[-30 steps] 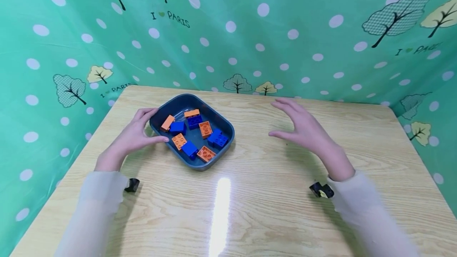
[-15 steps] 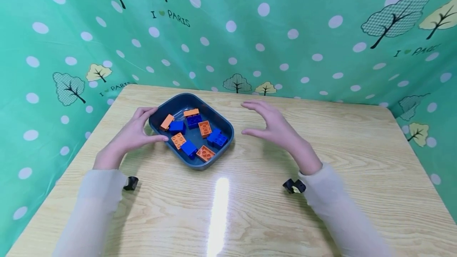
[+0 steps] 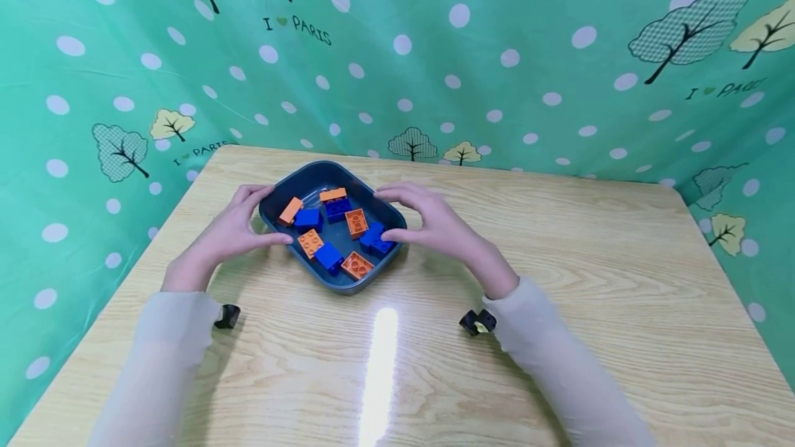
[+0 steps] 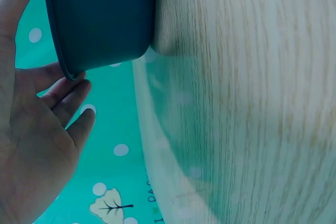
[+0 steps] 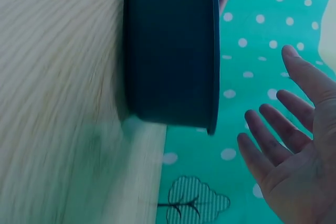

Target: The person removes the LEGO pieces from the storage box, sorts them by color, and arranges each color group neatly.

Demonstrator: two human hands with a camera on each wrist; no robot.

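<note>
"How should that dark blue-grey, rounded rectangular plastic tub (image 3: 340,234) handle?"

"Probably stiff, light, slightly slick. I'd take opposite rims and keep it level; the orange and blue plastic toy bricks (image 3: 357,267) inside could slide."

"How does it lie?"

"Upright on the wood-grain table (image 3: 298,364), long axis from its far-left wall to its near-right wall."

"And the fingers?"

"The left hand's (image 3: 232,233) rest relaxed against the tub's left corner rim; the right hand's (image 3: 437,223) are spread beside its right corner, holding nothing."
</note>
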